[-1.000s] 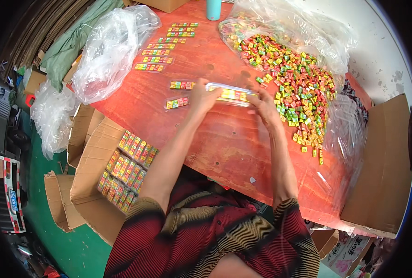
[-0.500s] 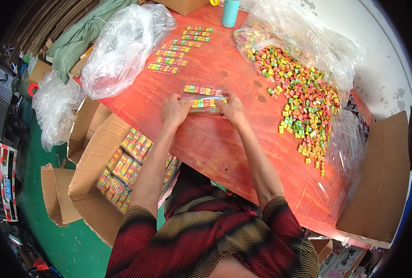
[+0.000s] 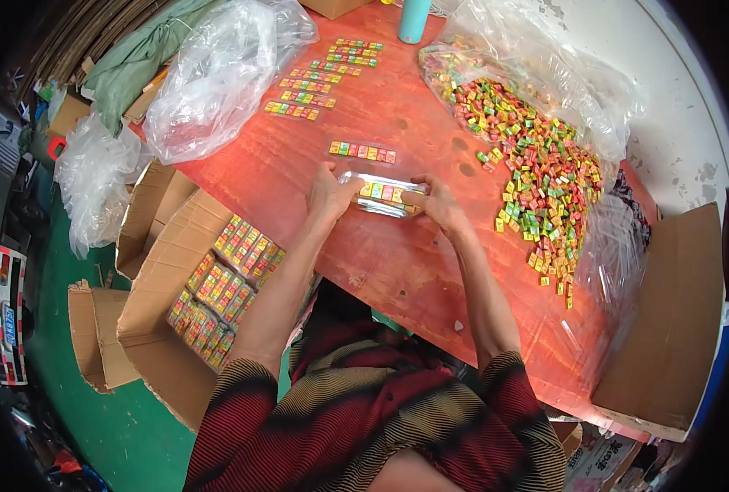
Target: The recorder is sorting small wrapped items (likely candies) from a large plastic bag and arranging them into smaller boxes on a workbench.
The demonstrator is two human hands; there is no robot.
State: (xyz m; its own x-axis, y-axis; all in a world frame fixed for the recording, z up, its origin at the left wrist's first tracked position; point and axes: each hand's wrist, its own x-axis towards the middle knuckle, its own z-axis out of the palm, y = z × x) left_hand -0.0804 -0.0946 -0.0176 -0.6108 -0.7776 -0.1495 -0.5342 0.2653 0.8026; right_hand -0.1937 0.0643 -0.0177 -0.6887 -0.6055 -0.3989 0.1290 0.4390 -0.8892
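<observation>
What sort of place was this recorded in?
Probably a small packing workshop: a red table bears a heap of small colourful pieces, and an open cardboard box holds rows of similar packs.

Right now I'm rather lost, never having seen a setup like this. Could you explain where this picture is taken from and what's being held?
There's no robot here, just a person's bare left hand and right hand. A wide fisheye camera on the person's head looks down, so straight edges bend. Together the hands hold a clear plastic pack with a row of small coloured blocks. On the red table, a similar pack lies just beyond; further packs lie farther off, leftward. A heap of loose blocks spreads on the right. At lower left, an open cardboard box holds many packs.
</observation>
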